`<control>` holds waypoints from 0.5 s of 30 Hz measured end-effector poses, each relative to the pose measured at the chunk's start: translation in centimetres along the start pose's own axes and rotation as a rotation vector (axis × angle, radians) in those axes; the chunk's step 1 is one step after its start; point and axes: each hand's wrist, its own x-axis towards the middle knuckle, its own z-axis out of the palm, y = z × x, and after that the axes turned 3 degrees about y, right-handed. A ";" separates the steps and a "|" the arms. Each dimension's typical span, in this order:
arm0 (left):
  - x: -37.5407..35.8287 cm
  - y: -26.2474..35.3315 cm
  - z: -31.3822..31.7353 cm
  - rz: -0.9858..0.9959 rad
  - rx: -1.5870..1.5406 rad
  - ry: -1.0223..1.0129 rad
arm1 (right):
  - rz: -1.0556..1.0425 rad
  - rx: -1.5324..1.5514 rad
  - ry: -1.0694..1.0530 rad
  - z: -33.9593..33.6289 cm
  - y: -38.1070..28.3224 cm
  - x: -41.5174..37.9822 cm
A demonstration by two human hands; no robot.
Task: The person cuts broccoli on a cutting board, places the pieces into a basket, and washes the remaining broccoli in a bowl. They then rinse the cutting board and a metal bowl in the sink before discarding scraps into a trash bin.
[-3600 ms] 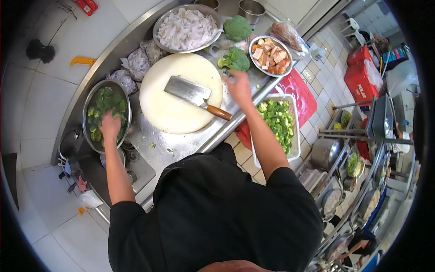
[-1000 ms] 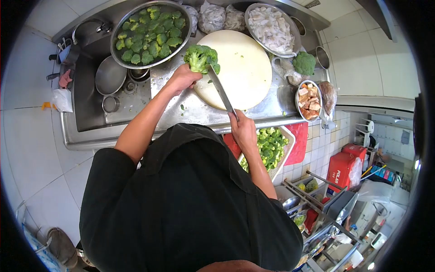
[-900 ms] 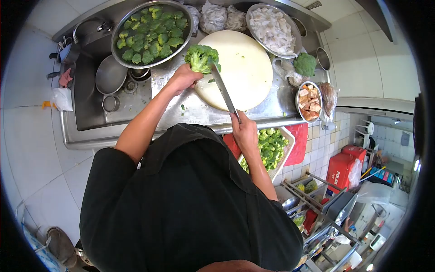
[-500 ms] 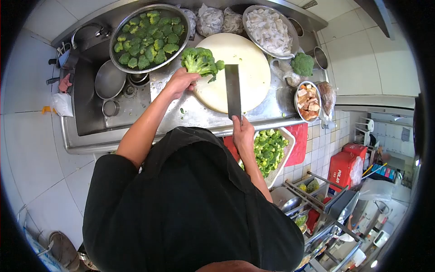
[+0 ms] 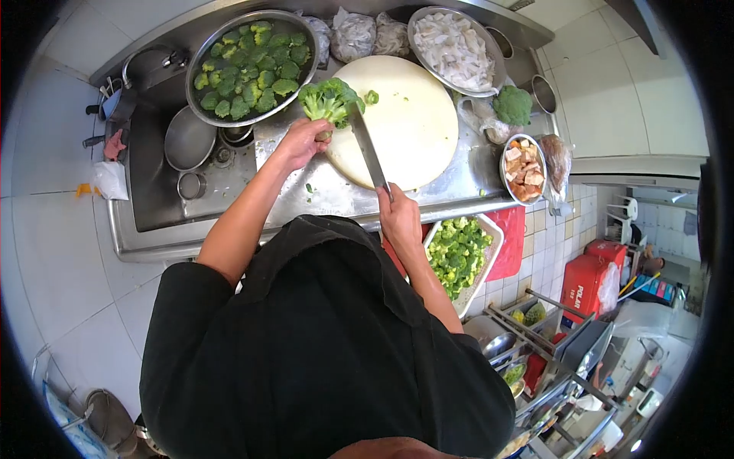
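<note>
My left hand (image 5: 306,141) is closed round the stem of a broccoli head (image 5: 327,101), held at the left edge of the round white cutting board (image 5: 413,130). My right hand (image 5: 399,214) grips the handle of a cleaver (image 5: 368,151). Its blade slants up and left across the board, its far end against the right side of the broccoli. A small floret (image 5: 371,97) shows just right of the blade tip. Below the counter edge, by my right forearm, a white basket (image 5: 489,264) holds cut green pieces.
A steel bowl of florets (image 5: 251,69) stands upper left beside the sink (image 5: 149,191). Behind the board are plastic bags (image 5: 353,37) and a bowl of white strips (image 5: 454,53). At right are another broccoli (image 5: 511,105) and a bowl of meat chunks (image 5: 523,170).
The cleaver has swung left, from upright over the board to slanting against the broccoli. My right hand has turned with it. The broccoli has shifted slightly left.
</note>
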 end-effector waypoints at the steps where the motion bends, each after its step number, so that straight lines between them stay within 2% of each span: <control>1: 0.2 0.0 -0.2 -0.002 0.005 -0.017 | -0.002 0.036 0.024 -0.4 -0.6 -0.3; 5: 1.0 -0.6 -1.2 -0.009 0.020 -0.098 | -0.030 -0.024 0.039 0.8 -0.1 0.6; 8: -0.2 0.1 0.3 -0.017 0.035 0.023 | -0.014 -0.114 -0.039 1.7 1.3 1.7; 11: -1.1 1.0 0.6 0.019 0.090 0.070 | 0.047 0.083 -0.027 1.8 2.7 0.7; 12: -1.4 2.0 1.0 0.012 0.265 0.092 | 0.047 0.156 0.001 2.0 3.6 0.7; 14: -2.1 3.9 1.7 -0.005 0.608 0.140 | 0.070 0.107 0.046 2.0 5.1 0.6; 15: -2.1 3.8 1.6 0.082 0.720 0.160 | 0.083 0.085 0.066 1.7 4.9 0.5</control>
